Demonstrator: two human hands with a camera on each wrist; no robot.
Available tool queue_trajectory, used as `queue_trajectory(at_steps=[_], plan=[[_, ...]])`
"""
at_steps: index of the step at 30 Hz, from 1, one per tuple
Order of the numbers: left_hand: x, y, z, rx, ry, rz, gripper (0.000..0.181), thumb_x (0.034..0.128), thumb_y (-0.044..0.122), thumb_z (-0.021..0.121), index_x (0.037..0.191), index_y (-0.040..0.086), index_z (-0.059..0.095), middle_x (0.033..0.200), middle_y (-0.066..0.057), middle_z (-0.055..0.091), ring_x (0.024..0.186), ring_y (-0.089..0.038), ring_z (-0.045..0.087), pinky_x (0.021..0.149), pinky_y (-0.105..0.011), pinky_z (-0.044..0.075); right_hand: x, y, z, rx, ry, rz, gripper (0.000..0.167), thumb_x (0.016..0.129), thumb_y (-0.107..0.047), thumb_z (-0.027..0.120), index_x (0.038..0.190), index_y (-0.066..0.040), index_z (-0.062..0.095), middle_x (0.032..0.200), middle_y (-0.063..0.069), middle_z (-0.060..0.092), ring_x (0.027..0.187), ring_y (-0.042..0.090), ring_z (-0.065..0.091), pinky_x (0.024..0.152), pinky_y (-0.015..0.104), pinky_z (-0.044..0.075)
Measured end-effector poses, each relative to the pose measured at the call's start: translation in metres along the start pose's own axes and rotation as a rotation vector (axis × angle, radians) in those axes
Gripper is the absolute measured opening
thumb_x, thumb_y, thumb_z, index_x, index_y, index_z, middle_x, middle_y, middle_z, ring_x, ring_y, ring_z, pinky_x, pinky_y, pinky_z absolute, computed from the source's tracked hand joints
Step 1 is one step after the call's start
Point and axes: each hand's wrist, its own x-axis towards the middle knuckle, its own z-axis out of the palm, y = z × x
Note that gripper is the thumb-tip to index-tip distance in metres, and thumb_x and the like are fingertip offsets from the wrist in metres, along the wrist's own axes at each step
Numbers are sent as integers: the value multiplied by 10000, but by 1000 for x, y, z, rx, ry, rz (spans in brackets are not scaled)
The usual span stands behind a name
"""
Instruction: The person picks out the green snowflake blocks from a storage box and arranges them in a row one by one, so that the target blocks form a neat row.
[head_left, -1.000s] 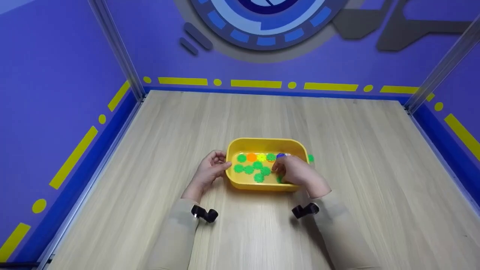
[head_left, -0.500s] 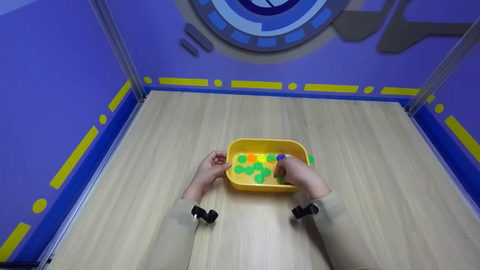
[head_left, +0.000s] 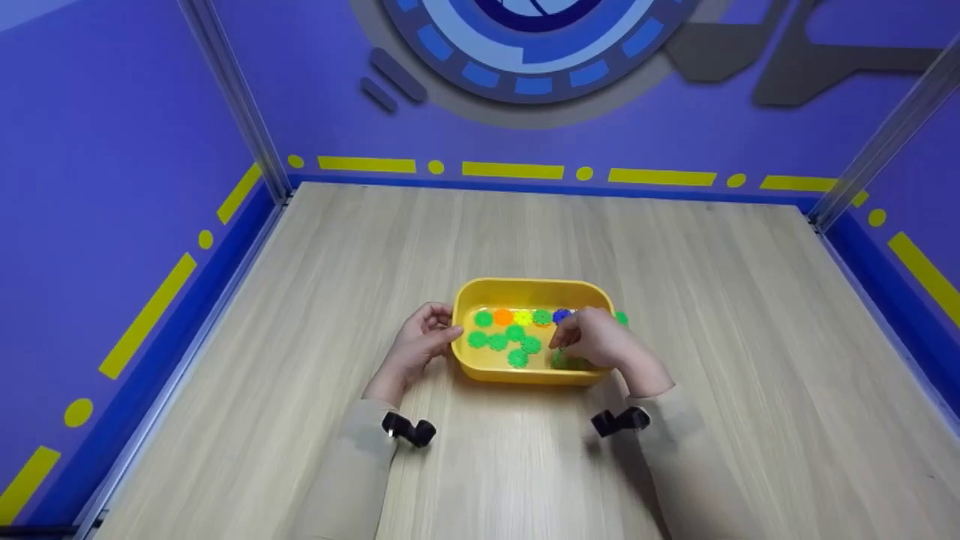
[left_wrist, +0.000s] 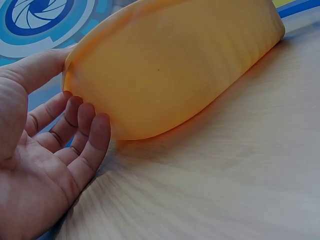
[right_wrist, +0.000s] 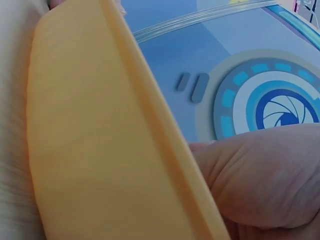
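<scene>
A yellow bin (head_left: pixel 525 376) holds flat, notched discs: a back row with green (head_left: pixel 484 319), orange (head_left: pixel 502 318), yellow (head_left: pixel 523 318) and blue (head_left: pixel 560 316) ones, and several green discs (head_left: pixel 517 358) nearer the front. My left hand (head_left: pixel 414 346) pinches the bin's left end, thumb at the rim, fingertips against the outer wall (left_wrist: pixel 160 70). Over the front right wall reaches my right hand (head_left: pixel 606 346), its fingers bent down inside above green discs. Whether they pinch a disc cannot be told; in the right wrist view the bin wall (right_wrist: pixel 100 120) hides the fingertips.
Just outside the bin's right end is a green disc (head_left: pixel 622 319). The bin stands on a pale wooden table (head_left: pixel 480 232), with blue-purple panels (head_left: pixel 480 139) along its back and sides.
My right hand and wrist have shifted a little to the right, showing more green near the bin's front right corner. The left hand keeps its grip on the bin.
</scene>
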Motion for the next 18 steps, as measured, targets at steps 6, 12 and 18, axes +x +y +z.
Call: queue_trajectory(at_steps=[6,12,18], plan=[[0,1,0,2,-1,-5,366,903,36,722,1221,6,543,997,-21,580,798,-118,576,601,-219,494,-3,2,-7,121,44,20,110,844,-6,800,900,-101,804,891,46,770,777,159,622,713,281,537],[0,1,0,6,-2,-7,377,905,48,729,1226,-2,539,1004,-24,579,823,-121,575,612,-222,501,-7,5,-13,217,65,22,135,867,-12,784,1001,-29,795,937,111,780,709,143,696,671,262,572],[1,0,0,4,-3,-7,381,904,52,733,1226,-1,536,1014,-25,580,838,-123,580,617,-220,502,-8,10,-21,267,71,72,180,878,-21,775,1052,-66,795,999,112,762,797,203,724,734,253,580]])
